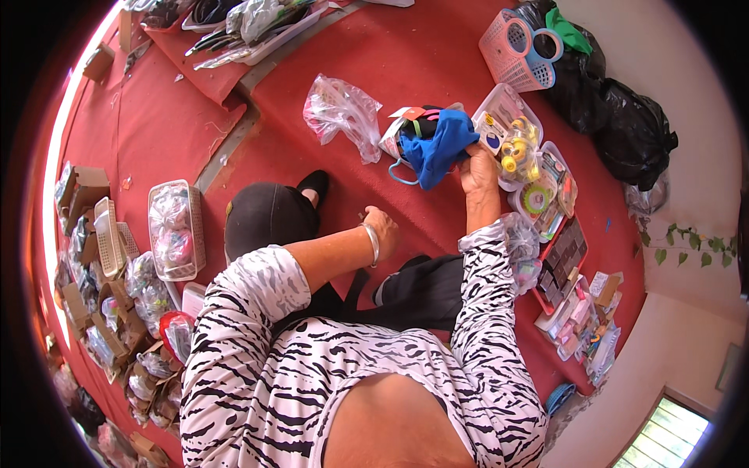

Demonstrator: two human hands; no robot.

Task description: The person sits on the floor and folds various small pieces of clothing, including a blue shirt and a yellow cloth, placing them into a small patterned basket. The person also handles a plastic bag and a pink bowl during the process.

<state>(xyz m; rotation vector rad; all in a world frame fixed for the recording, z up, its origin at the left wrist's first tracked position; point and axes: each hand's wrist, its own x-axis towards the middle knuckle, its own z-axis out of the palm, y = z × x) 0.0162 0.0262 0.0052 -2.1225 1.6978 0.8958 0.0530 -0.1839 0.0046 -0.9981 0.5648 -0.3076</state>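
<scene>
My right hand (477,173) grips a bright blue cloth piece (438,145) that lies over a packet with a dark item and a light blue handle on the red carpet (406,70). My left hand (381,226) hovers lower, over my dark-trousered knee, fingers curled loosely; whether it holds anything I cannot tell. A metal bangle sits on that wrist. Both sleeves are black-and-white striped.
A crumpled clear plastic bag (343,109) lies left of the blue cloth. Clear boxes of small toys (521,148) sit to the right, with a pink basket (511,48) and black bags (624,125) beyond. Cardboard boxes and packets (117,312) line the left.
</scene>
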